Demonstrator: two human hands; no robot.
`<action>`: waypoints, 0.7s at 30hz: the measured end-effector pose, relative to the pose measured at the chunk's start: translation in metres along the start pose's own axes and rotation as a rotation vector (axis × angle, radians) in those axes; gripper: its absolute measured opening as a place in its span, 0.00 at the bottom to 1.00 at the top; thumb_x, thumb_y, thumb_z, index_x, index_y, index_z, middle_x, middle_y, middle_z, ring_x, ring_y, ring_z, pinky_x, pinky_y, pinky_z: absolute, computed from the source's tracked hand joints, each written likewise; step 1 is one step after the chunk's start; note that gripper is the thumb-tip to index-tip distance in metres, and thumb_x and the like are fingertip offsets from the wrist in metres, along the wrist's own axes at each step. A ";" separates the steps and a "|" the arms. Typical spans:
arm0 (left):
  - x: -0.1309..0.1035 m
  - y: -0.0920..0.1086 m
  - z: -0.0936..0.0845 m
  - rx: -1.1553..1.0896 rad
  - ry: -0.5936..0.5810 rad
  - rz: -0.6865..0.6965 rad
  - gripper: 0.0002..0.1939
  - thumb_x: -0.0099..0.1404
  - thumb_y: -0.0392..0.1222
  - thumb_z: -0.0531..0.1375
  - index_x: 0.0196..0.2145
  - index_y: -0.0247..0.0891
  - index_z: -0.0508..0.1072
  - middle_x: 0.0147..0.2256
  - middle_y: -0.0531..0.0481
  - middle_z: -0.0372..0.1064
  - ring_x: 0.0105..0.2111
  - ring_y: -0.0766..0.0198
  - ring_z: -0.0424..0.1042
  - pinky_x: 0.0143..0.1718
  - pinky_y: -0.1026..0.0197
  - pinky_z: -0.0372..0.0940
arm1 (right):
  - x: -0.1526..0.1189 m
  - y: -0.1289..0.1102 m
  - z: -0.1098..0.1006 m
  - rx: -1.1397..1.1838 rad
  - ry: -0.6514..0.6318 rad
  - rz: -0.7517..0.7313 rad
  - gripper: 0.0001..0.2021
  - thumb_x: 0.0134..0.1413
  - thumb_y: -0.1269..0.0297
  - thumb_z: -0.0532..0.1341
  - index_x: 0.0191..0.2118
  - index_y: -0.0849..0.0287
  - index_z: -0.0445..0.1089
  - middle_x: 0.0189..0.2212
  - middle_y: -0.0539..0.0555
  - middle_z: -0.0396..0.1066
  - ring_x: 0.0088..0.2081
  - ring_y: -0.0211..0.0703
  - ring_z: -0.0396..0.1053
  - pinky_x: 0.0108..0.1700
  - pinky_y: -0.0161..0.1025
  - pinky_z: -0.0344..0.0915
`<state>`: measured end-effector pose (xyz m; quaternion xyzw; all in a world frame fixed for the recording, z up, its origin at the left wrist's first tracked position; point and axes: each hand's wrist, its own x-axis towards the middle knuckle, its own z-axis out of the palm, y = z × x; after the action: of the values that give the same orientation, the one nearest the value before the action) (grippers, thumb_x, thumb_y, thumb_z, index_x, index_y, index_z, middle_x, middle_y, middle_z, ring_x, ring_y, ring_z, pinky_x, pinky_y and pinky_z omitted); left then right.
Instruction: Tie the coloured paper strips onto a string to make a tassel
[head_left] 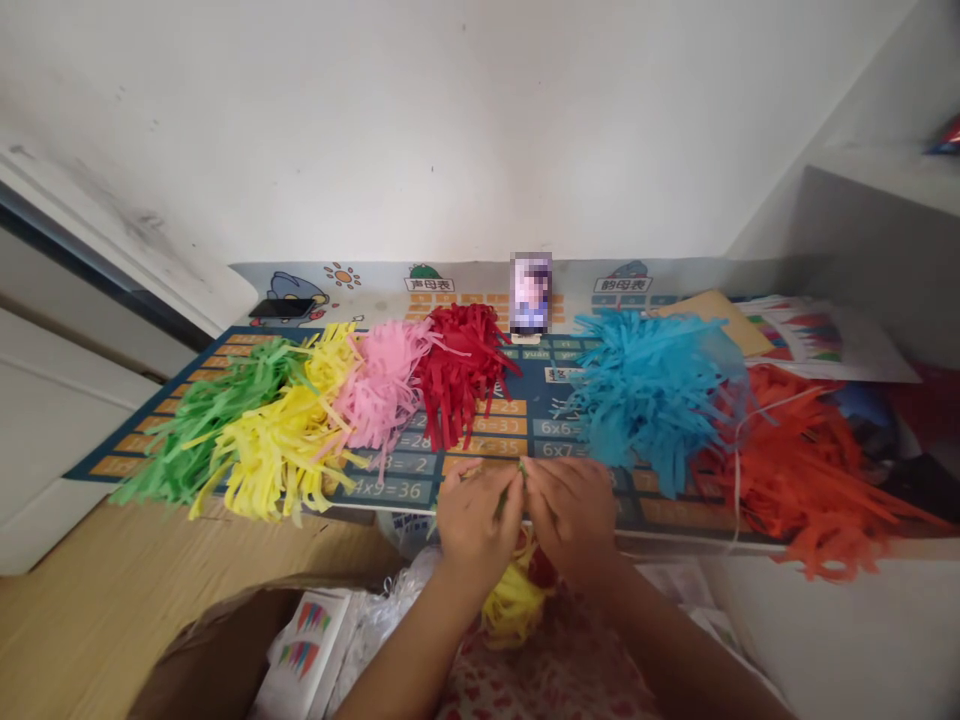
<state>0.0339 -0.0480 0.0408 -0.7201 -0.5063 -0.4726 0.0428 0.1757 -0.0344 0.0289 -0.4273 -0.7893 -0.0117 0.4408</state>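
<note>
A: What sits between the left hand [476,520] and the right hand [576,515]?

B: A green piece [522,468], mostly covered by them; I can't tell its shape.

A: And at 6 o'clock from there?

B: Yellow fringe [514,608], partly hidden by the hands. The 2 forearms [409,645] run off the bottom edge.

A: The phone [530,290], at 12 o'clock from the hands?

B: Its screen is pixelated past reading.

A: Picture's rim?

B: At 8 o'clock, a brown box [206,640] is cut off. At 2, a red-and-blue item [946,135] is clipped, unidentifiable. At 3, dark things [921,480] blur behind orange fringe [799,460].
</note>
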 end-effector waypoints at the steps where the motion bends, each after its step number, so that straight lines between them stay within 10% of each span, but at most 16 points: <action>1: 0.000 0.001 0.000 0.001 0.008 0.000 0.05 0.67 0.34 0.58 0.36 0.40 0.74 0.31 0.53 0.80 0.30 0.65 0.78 0.45 0.56 0.64 | 0.000 -0.002 0.000 0.005 -0.001 -0.007 0.14 0.61 0.72 0.55 0.50 0.58 0.71 0.40 0.55 0.78 0.40 0.45 0.72 0.46 0.46 0.58; 12: -0.003 -0.002 0.002 -0.105 0.055 0.050 0.11 0.65 0.31 0.60 0.45 0.38 0.74 0.35 0.48 0.80 0.35 0.63 0.79 0.55 0.51 0.67 | -0.001 -0.011 -0.013 0.211 -0.259 -0.028 0.31 0.60 0.70 0.49 0.69 0.65 0.47 0.43 0.63 0.70 0.43 0.50 0.67 0.42 0.47 0.68; 21: -0.006 0.003 -0.009 -0.410 -0.224 -0.223 0.06 0.63 0.36 0.60 0.33 0.42 0.78 0.31 0.52 0.80 0.38 0.58 0.80 0.47 0.54 0.73 | 0.008 0.010 -0.028 0.404 -0.172 0.098 0.08 0.63 0.62 0.61 0.45 0.55 0.74 0.31 0.52 0.73 0.33 0.40 0.72 0.35 0.36 0.67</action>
<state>0.0303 -0.0582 0.0429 -0.7011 -0.4779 -0.4846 -0.2128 0.1996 -0.0339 0.0481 -0.3676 -0.7887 0.2045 0.4484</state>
